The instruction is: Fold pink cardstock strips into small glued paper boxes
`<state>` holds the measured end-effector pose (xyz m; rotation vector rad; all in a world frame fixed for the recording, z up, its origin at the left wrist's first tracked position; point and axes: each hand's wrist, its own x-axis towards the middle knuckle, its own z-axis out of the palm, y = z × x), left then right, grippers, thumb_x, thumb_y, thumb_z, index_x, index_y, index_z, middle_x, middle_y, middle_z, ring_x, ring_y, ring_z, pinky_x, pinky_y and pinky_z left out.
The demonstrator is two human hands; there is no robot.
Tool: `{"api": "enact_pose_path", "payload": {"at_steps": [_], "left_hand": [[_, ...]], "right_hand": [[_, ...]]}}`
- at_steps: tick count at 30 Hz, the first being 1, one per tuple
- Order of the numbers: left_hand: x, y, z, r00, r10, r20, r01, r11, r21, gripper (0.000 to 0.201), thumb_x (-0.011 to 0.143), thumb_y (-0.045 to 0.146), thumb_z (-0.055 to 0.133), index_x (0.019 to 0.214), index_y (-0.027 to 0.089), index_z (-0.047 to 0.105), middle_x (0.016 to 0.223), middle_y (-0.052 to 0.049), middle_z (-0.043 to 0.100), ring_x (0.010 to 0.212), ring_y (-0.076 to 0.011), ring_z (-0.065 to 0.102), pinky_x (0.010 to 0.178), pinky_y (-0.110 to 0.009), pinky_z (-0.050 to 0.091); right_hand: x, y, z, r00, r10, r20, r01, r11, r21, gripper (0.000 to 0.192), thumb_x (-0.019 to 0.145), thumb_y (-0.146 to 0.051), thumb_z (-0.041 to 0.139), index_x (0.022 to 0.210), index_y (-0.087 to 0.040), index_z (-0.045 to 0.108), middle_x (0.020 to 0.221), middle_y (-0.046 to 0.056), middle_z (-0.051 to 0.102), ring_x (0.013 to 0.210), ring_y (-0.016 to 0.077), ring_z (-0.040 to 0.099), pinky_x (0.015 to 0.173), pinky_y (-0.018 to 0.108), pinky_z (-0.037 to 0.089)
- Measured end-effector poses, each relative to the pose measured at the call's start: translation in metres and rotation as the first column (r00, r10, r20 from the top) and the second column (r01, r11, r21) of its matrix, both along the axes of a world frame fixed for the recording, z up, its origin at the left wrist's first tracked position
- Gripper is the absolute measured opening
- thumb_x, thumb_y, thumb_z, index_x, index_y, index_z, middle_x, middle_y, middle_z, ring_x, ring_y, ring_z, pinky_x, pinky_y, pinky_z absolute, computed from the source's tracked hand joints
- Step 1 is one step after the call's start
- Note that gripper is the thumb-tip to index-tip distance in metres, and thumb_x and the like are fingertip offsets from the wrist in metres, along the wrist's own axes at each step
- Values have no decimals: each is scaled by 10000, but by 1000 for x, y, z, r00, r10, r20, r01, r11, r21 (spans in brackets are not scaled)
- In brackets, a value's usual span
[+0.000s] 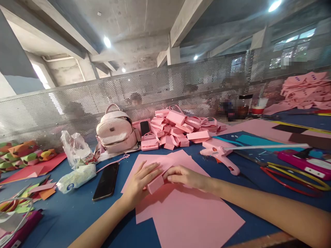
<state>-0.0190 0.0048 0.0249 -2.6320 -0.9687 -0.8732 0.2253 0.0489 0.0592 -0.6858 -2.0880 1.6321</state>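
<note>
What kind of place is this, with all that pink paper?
Probably a craft workshop: a heap of folded pink paper boxes, a pink glue gun and scissors lie on a blue worktable behind a perforated metal screen.

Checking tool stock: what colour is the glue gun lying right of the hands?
Pink, like the paper; the glue gun shows best in the head view.

Small box (155,184): pink paper/card, matt, smooth. 
Sheets (186,213): pink paper, matt, flat. 
Table (67,220): blue top, matt, looks like cloth or felt; can't tell which. 
Phone (106,181): black glass, glossy. 
Backpack (116,131): pale pink leather-look, slight sheen, metal fittings. 
Glue gun (219,156): pink plastic, smooth. 
Screen (77,103): perforated metal, dull grey. 
Bag (73,146): clear plastic, crinkled, shiny.
</note>
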Motion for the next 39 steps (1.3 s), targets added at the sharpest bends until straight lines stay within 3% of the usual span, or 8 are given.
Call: {"api": "enact_pose_path", "payload": {"at_steps": [8, 17, 20, 24, 29, 32, 35, 39], "left_hand": [[2, -2, 2, 999, -30, 19, 30, 1000, -6, 541, 936, 185, 536, 1457, 239, 404, 1441, -132, 535, 1361, -256, 471, 1176, -546, 271], [3, -6, 5, 993, -27, 115, 37, 995, -89, 609, 851, 134, 589, 1429, 251, 441, 1445, -122, 531, 1346, -273, 488, 1183, -559, 249], [3, -6, 5, 985, -19, 173, 39, 992, -116, 639, 823, 114, 590, 1427, 260, 441, 1440, -107, 538, 1346, -268, 488, 1189, -555, 242], [5, -7, 5, 967, -3, 254, 42, 988, -147, 659, 796, 79, 568, 1417, 267, 451, 1433, -89, 547, 1331, -257, 506, 1186, -545, 257], [7, -8, 6, 958, -8, 286, 55, 986, -157, 676, 782, 62, 565, 1416, 268, 453, 1441, -84, 540, 1330, -257, 507, 1187, -543, 258], [8, -9, 8, 959, -19, 283, 64, 987, -150, 688, 767, 30, 544, 1409, 263, 460, 1432, -84, 550, 1322, -254, 516, 1183, -543, 270], [10, -11, 9, 962, -30, 272, 74, 986, -151, 690, 768, 22, 542, 1409, 261, 457, 1418, -86, 562, 1317, -258, 521, 1179, -542, 283], [11, -12, 9, 963, -45, 267, 88, 985, -151, 704, 772, 26, 554, 1420, 277, 439, 1414, -85, 566, 1319, -263, 518, 1177, -548, 288]], "right_hand": [[-1, -8, 8, 998, -47, 39, 47, 999, -17, 184, 830, -283, 599, 905, -176, 729, 979, 45, 689, 956, 193, 605, 870, 286, 441], [-1, -5, 7, 999, 27, -36, -26, 1000, 12, 204, 865, -325, 595, 925, -200, 745, 965, 43, 704, 933, 199, 623, 864, 310, 457], [-2, -3, 4, 997, 8, -73, -3, 997, 72, 276, 881, -409, 602, 962, -185, 740, 992, 64, 709, 973, 217, 633, 880, 331, 467], [-3, -2, -2, 993, -80, -85, 98, 968, 229, 322, 839, -470, 669, 947, -174, 739, 881, 56, 693, 801, 187, 617, 733, 305, 485], [-2, -9, -1, 977, -179, -117, 214, 829, 516, 220, 779, -373, 773, 917, -203, 746, 811, 30, 625, 757, 177, 556, 709, 299, 459], [0, -13, 2, 968, -195, -155, 246, 651, 718, 122, 826, -329, 740, 859, -212, 742, 718, 13, 577, 729, 177, 524, 707, 309, 428], [2, -13, 3, 966, -185, -182, 249, 467, 848, 171, 898, -342, 661, 804, -220, 736, 686, 24, 588, 733, 189, 512, 709, 330, 397], [4, -11, 2, 965, -173, -198, 253, 405, 878, 221, 928, -369, 620, 803, -226, 735, 696, 34, 616, 728, 192, 516, 697, 334, 394]]}}
